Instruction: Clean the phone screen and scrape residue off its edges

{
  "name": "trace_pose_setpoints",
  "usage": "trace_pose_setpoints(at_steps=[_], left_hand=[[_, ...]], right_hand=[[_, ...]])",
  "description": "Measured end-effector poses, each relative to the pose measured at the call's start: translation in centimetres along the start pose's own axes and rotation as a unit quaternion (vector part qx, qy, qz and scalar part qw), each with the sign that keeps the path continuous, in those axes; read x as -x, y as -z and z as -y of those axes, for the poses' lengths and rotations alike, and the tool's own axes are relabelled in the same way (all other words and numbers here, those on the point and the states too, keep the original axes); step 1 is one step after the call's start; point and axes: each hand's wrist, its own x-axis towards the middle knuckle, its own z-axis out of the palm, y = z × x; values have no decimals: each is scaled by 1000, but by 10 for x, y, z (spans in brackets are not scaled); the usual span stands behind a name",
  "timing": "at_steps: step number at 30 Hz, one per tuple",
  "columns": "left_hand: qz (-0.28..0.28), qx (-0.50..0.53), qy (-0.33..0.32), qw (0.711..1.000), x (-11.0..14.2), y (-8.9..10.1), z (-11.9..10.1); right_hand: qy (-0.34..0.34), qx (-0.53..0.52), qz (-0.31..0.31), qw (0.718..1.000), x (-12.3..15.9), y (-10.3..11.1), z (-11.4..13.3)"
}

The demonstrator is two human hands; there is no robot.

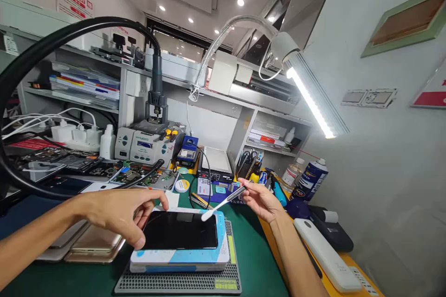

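Note:
A black phone (181, 231) lies flat on a white and blue box (181, 256), which rests on a grey ribbed mat (195, 282). My left hand (120, 213) lies over the phone's left edge, fingers curled down and pressing on it. My right hand (261, 200) pinches a thin white tool (223, 203) by its metal handle. The tool's white tip touches the phone's upper right corner.
Several phones (87, 243) are stacked at the left on the green mat (258, 260). A soldering station (146, 144), circuit boards (146, 177), chargers, bottles (311, 178) and a white remote-like bar (325, 255) crowd the bench. A lit lamp (310, 97) hangs above right; a thick black hose (52, 41) arcs at left.

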Motion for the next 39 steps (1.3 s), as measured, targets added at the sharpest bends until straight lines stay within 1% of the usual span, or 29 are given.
trace_pose_setpoints(at_steps=[5, 8, 15, 21, 27, 30, 34, 37, 39], left_hand=[[-2, -14, 5, 1000, 2, 1, -5], [-5, -23, 8, 1000, 3, 2, -8], [-10, -19, 4, 1000, 3, 2, -8], [-14, -12, 10, 1000, 3, 2, -8], [-12, -14, 12, 1000, 4, 2, -11], [-7, -11, 14, 1000, 4, 2, -11], [-13, -19, 14, 1000, 5, 3, -11], [-14, -18, 19, 1000, 4, 3, -11], [-11, -16, 19, 1000, 3, 3, -10]], right_hand=[[-28, 39, -26, 999, -5, -15, -10], [-33, 72, -26, 997, -4, -21, -13], [15, 155, -14, 988, 1, -43, -24], [41, 240, -31, 969, 5, -62, -35], [73, 308, -52, 947, 8, -71, -41], [86, 315, -57, 944, 10, -74, -42], [75, 290, -62, 952, 13, -75, -38], [61, 257, -73, 962, 12, -71, -33], [50, 231, -88, 968, 10, -65, -31]])
